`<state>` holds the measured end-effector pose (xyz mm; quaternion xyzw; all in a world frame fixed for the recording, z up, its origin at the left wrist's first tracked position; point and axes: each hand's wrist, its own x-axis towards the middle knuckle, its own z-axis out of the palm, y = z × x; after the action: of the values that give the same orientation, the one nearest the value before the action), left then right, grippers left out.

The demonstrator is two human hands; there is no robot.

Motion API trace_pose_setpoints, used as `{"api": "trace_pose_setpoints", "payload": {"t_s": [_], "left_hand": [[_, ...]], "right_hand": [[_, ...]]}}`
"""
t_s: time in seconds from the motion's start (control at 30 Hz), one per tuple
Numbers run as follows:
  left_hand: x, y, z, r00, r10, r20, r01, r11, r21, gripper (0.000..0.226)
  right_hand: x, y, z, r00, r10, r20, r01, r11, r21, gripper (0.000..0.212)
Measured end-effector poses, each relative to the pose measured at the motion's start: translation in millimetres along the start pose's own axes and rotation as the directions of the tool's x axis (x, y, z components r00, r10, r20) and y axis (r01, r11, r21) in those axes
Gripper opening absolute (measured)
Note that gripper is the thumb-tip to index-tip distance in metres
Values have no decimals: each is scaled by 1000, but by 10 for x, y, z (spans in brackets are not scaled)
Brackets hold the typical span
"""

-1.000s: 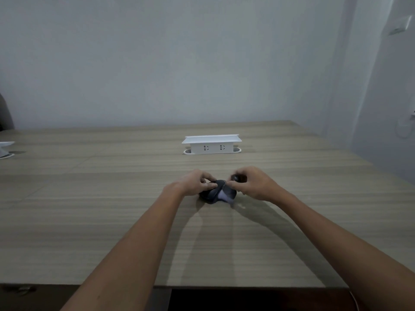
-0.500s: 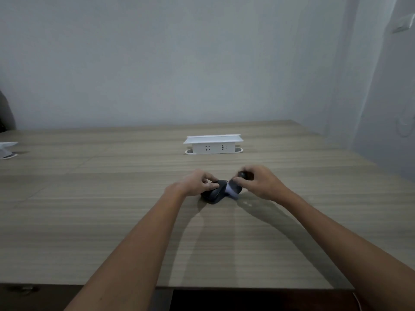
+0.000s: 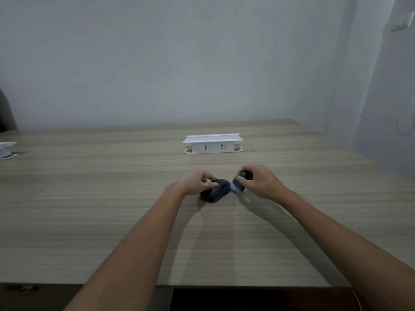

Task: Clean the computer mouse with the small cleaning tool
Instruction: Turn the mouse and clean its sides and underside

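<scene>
Left hand [image 3: 195,182] pins the mouse [image 3: 216,193] to the desk [image 3: 89,209] while right hand [image 3: 260,182], fingers clenched on the tool [image 3: 238,185], brushes its edge; next likely another stroke.

A: Position of the socket box [image 3: 213,144]?
B: On the table [image 3: 89,221], far centre.

A: And the mouse [image 3: 216,190]?
B: Nearer than the box, left hand [image 3: 195,182] on it; cleaning tool [image 3: 239,182] at its right, in the right hand [image 3: 261,184].
</scene>
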<state>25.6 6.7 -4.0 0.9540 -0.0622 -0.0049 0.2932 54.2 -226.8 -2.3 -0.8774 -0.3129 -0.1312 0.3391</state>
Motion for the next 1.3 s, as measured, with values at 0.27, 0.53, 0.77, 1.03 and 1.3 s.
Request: {"api": "trace_pose_setpoints", "payload": {"t_s": [0.27, 0.53, 0.77, 1.03, 1.3], "left_hand": [[9, -7, 23, 999, -17, -47, 16, 1000, -26, 32], [-3, 91, 15, 995, -92, -30, 90, 994, -56, 30], [-13, 136, 57, 994, -94, 47, 100, 982, -157, 43], [-31, 190, -86, 992, -41, 123, 53, 994, -96, 45], [16, 118, -175, 973, 94, 212, -136, 972, 192, 63]], "right_hand": [[-68, -107, 0, 992, -2, 128, -18, 987, 157, 13], [-65, -43, -1, 991, 41, -125, -30, 995, 91, 11], [-84, 76, 27, 996, 82, -22, -78, 986, 145, 11], [-8, 86, -11, 998, 65, -16, -63, 992, 105, 13], [-155, 48, -133, 991, 96, -97, -81, 986, 149, 13]]}}
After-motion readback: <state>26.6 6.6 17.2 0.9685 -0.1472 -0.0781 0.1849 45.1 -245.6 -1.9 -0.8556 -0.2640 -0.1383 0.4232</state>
